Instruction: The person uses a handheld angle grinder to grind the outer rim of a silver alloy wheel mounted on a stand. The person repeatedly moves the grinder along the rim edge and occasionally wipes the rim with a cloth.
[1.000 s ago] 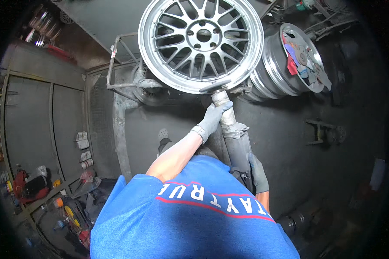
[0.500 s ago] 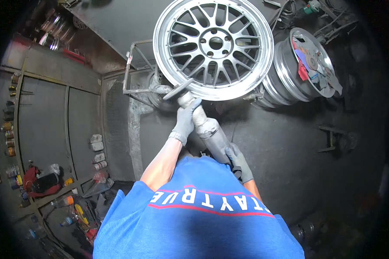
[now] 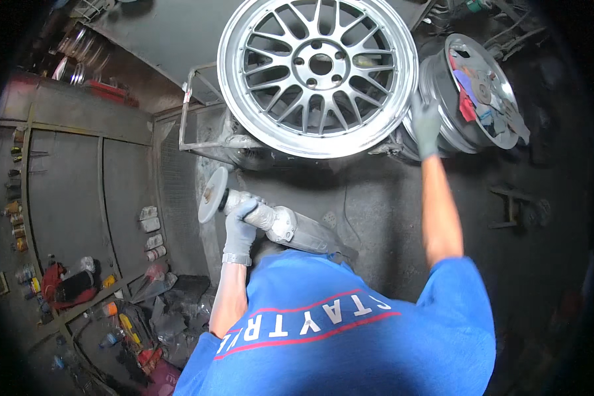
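My left hand (image 3: 241, 228) is wrapped round the pale, dusty neck of a long-bodied power sander (image 3: 277, 223). The sander's round disc (image 3: 213, 195) points up and to the left, apart from any surface. Its dark rear end lies against the front of my blue shirt. Just ahead is a silver multi-spoke alloy wheel (image 3: 320, 142) with a bright polished lip. My right hand (image 3: 427, 125), gloved in grey and a little blurred, reaches forward to the wheel's right edge with fingers stretched out. Whether the fingertips touch the lip cannot be made out.
A metal frame stand (image 3: 186, 115) stands under the wheel. To the right another rim (image 3: 450, 115) carries cloths and sanding pieces. A small stool (image 3: 508, 206) is on the right floor. Bags and bottles (image 3: 129, 323) lie low at left; cans line a partition (image 3: 66, 191).
The sander has moved left and down, away from the wheel's lip, held by my left hand alone. My right hand has let go of its rear and reached forward to the wheel's right edge.
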`<state>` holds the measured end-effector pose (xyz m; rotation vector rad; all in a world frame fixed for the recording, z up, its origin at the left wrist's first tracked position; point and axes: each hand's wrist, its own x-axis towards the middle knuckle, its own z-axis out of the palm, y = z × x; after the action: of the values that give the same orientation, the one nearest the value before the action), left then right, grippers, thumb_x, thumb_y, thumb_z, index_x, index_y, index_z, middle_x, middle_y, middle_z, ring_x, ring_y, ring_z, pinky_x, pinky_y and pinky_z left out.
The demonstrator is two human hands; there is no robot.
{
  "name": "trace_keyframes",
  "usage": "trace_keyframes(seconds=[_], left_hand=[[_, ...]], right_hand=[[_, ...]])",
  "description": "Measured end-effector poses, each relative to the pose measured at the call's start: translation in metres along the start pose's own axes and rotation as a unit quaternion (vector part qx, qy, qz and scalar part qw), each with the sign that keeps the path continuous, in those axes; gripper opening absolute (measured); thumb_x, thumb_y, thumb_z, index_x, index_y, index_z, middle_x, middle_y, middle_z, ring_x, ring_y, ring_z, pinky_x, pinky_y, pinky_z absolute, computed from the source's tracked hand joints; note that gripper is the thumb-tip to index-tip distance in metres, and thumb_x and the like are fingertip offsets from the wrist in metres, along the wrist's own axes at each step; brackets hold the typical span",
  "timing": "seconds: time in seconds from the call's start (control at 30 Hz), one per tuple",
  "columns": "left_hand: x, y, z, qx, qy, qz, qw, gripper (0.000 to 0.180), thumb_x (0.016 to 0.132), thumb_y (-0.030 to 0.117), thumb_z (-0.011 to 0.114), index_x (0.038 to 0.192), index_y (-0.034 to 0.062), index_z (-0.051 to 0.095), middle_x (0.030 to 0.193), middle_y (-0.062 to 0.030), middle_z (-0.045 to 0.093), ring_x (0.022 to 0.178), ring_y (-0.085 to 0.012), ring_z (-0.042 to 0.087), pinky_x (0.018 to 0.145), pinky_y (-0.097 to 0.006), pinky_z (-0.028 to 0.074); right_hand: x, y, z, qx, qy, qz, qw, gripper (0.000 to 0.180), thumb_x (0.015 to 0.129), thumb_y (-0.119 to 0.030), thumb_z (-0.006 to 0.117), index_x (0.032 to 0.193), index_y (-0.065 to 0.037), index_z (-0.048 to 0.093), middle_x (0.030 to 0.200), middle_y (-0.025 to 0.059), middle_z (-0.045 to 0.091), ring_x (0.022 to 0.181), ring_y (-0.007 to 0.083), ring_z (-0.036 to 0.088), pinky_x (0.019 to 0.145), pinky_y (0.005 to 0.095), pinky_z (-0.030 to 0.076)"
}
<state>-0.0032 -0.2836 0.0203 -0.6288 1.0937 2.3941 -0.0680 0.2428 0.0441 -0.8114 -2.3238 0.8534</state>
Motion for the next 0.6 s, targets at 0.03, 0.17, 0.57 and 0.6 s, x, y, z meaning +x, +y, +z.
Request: trace_keyframes(seconds=[0.03,0.17,0.57,0.6], left_hand=[[-0.006,0.002,0.001,-0.004,0.021,0.013,1.0,0.023,0.083,0.002,0.07,0.104,0.0054,0.061,0.097,-0.011,0.066,0.095,-0.0284,0.067,0.097,-0.046,0.054],[-0.022,0.006,-0.003,0.0,0.036,0.053,0.998,0.025,0.082,0.004,0.07,0.104,0.0055,0.06,0.097,-0.0112,0.064,0.095,-0.0293,0.066,0.099,-0.049,0.054],[-0.028,0.014,-0.033,-0.016,0.016,0.034,0.999,0.03,0.084,0.002,0.071,0.111,0.004,0.06,0.103,-0.0121,0.066,0.1,-0.0282,0.067,0.1,-0.043,0.053],[-0.024,0.015,-0.034,-0.015,0.015,0.03,0.999,0.03,0.084,0.002,0.071,0.111,0.0041,0.06,0.103,-0.0122,0.067,0.101,-0.0281,0.067,0.1,-0.043,0.053]], right_hand=[[0.033,-0.009,0.006,-0.015,0.037,-0.062,0.997,0.056,0.095,-0.049,0.07,0.118,0.001,0.06,0.1,0.0236,0.07,0.096,0.0404,0.068,0.087,0.0479,0.052],[0.09,-0.005,0.048,-0.08,0.044,-0.112,0.99,0.059,0.097,-0.051,0.065,0.122,0.002,0.055,0.106,0.0313,0.067,0.102,0.0512,0.065,0.089,0.0576,0.048],[0.024,-0.004,0.072,-0.029,0.1,0.016,0.994,0.057,0.102,-0.048,0.057,0.113,0.008,0.051,0.112,0.0419,0.063,0.107,0.0576,0.061,0.093,0.0584,0.046],[0.011,-0.008,0.074,-0.016,0.106,0.045,0.993,0.057,0.102,-0.048,0.056,0.114,0.008,0.051,0.111,0.0422,0.063,0.107,0.0579,0.061,0.093,0.0583,0.046]])
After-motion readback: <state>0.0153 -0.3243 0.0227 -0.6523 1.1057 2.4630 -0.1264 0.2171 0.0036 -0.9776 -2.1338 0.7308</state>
